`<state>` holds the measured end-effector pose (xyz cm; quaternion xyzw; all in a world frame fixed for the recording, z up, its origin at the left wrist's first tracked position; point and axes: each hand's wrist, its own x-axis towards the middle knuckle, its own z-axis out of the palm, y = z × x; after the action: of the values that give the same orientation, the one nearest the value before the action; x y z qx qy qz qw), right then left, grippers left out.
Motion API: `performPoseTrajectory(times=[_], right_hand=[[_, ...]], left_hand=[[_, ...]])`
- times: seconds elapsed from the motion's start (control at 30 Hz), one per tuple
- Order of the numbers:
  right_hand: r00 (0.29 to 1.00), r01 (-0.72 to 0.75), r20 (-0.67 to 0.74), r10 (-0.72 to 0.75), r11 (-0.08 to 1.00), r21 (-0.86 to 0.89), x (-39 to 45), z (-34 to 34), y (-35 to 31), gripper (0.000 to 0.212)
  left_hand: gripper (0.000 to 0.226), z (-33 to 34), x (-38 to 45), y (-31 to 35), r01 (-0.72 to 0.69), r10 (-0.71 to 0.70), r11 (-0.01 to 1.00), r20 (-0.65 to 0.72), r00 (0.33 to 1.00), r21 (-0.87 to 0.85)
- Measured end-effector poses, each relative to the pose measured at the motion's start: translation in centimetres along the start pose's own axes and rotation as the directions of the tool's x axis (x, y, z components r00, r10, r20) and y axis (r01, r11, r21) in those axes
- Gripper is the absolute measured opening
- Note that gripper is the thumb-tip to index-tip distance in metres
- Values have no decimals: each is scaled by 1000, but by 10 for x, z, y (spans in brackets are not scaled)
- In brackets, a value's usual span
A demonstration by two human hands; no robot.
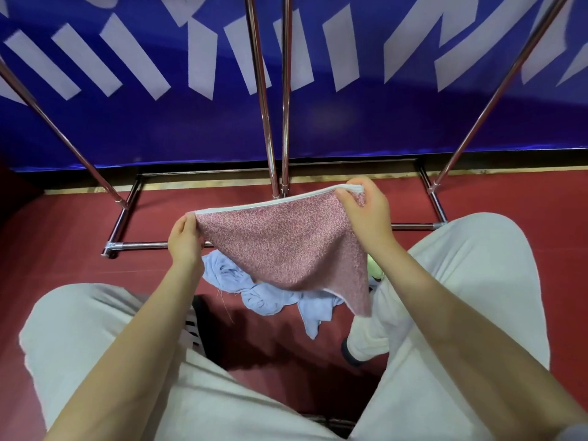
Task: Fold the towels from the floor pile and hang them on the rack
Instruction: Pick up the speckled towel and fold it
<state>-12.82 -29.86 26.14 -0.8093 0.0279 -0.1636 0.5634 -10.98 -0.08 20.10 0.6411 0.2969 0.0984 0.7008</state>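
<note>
A single head-worn, wide-angle view looks steeply down and forward from close above the person's own knees, taking in the red floor (pixel 63 237) and the rack's (pixel 273 148) base ahead.

Both hands raised in front of the body, arms bare.
Left hand (pixel 184 240) at 9 o'clock and right hand (pixel 366 211) at 3 o'clock, slightly higher, each pinch an upper corner of the pink towel (pixel 286 246), thumbs toward the wearer.

The left hand (pixel 184 238) and right hand (pixel 366 208) pinch a pink speckled cloth towel (pixel 286 246) by its white-trimmed top corners, above crumpled pale-blue towels (pixel 254 291) on the red floor (pixel 63 249).
</note>
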Motion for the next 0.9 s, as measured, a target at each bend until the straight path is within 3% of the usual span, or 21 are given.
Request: performPoseTrajectory(times=[0.2,0.33,0.47,0.6,0.7,0.8,0.9], right_hand=[[998,-55,-37,57,998,42,3,1,6,13],[995,-76,-69,79,996,39,4,0,10,13],[994,-76,-74,78,997,21,3,0,12,9],[992,-80,-97,77,996,-36,4,-1,15,9],[979,-174,-118,169,984,-36,6,-1,21,9],[953,-268,-143,268,963,14,8,0,25,9],[931,-323,-164,326,945,44,9,0,28,11]], left_hand=[[16,2,-4,3,-181,186,979,-38,982,97],[23,1,-3,5,-357,388,878,-38,921,320],[23,2,-8,11,-426,484,776,-6,875,465],[20,-3,-12,22,-576,624,562,154,767,593],[18,3,-25,29,-713,642,434,366,673,550],[17,14,-33,25,-669,545,534,395,740,516],[20,12,-25,16,-563,493,618,288,821,549]])
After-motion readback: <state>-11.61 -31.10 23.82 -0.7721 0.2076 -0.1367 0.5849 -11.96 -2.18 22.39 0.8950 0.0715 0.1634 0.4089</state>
